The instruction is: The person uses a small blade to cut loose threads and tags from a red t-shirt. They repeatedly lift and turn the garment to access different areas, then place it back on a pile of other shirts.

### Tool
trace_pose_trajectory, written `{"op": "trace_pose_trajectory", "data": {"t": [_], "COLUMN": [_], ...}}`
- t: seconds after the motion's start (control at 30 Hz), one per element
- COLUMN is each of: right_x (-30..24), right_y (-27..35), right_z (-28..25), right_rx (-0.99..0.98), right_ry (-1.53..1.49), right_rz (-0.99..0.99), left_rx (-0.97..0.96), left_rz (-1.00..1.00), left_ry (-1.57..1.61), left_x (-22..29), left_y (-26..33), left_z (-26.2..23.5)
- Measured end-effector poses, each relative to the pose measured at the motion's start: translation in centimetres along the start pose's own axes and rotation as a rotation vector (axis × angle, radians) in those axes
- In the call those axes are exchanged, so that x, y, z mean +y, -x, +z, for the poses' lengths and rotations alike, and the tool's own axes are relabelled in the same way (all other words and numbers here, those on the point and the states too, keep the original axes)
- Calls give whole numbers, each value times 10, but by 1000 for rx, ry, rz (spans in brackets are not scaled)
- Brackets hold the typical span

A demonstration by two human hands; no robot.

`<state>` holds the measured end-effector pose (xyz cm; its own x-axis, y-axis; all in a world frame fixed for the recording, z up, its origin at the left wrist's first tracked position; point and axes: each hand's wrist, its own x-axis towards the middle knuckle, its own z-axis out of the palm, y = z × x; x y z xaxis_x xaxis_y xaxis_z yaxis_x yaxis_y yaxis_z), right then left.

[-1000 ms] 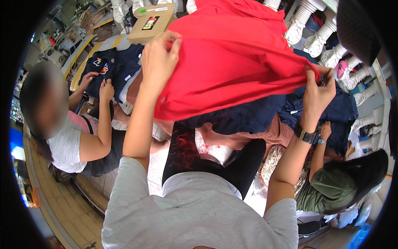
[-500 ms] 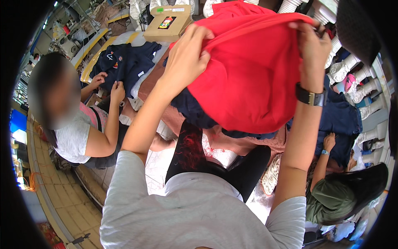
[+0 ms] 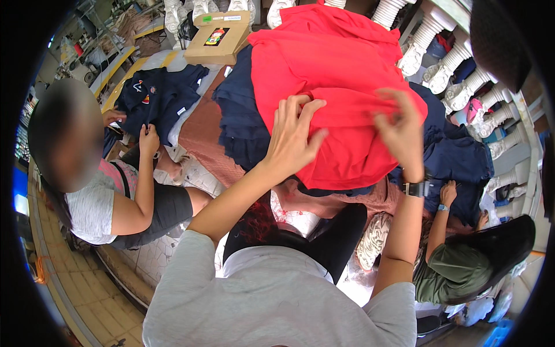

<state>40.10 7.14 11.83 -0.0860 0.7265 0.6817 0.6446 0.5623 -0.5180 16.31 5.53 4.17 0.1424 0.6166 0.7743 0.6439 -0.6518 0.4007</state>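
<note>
A bright red garment (image 3: 341, 63) lies spread over a stack of navy garments (image 3: 240, 115) in front of me, its near part rumpled in loose folds. My left hand (image 3: 292, 133) rests at the near left part of the red cloth, fingers apart and thumb stretched out. Over the right side of the same cloth is my right hand (image 3: 400, 130), blurred by motion, its fingers bent but apart, with no cloth visibly gripped. A dark-strapped watch is on my right wrist.
At left a person (image 3: 98, 202) handles a navy printed shirt (image 3: 159, 95); at right another (image 3: 468, 272) handles navy cloth (image 3: 457, 168). A cardboard box (image 3: 217, 37) stands behind the stack. White ornate columns (image 3: 428, 40) line the back. Brown cloth (image 3: 199, 136) covers the table.
The red garment, held up and stretched between both hands before, now lies down on the navy stack. Both hands have come lower and nearer to me, and their grip has loosened.
</note>
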Motion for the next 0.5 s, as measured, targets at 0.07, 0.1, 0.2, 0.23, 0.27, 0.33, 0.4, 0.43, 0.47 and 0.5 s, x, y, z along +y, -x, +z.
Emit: {"op": "trace_pose_trajectory", "data": {"t": [0.07, 0.1, 0.2, 0.23, 0.27, 0.33, 0.4, 0.43, 0.47, 0.5], "right_x": [-1, 3, -4, -12, -17, -31, -47, -49, -48, -36], "right_y": [16, 22, 43, 48, 50, 52, 46, 45, 44, 48], "right_z": [25, 26, -1, -10, -13, -11, 0, 10, 18, 31], "right_rx": [-142, -128, -218, -278, -281, -284, -242, -228, -213, -221], "right_ry": [55, 54, 70, 72, 71, 59, -52, -94, -137, -120], "right_rz": [-142, -134, 0, 62, 80, 113, 127, 117, 106, 51], "left_rx": [-132, -194, -536, -473, -411, -306, -209, -260, -238, -213], "left_rz": [-109, -171, -70, 1, 73, 34, -187, -172, -162, -152], "left_ry": [257, 380, 152, 139, 128, 197, 372, 423, 381, 337], "left_x": [-4, -8, 16, 22, 26, 29, 28, 25, 21, 15], "left_y": [-4, -4, -6, -4, -3, -3, -8, -9, -4, 3], "left_z": [-10, -20, -74, -79, -81, -78, -55, -45, -31, -14]}}
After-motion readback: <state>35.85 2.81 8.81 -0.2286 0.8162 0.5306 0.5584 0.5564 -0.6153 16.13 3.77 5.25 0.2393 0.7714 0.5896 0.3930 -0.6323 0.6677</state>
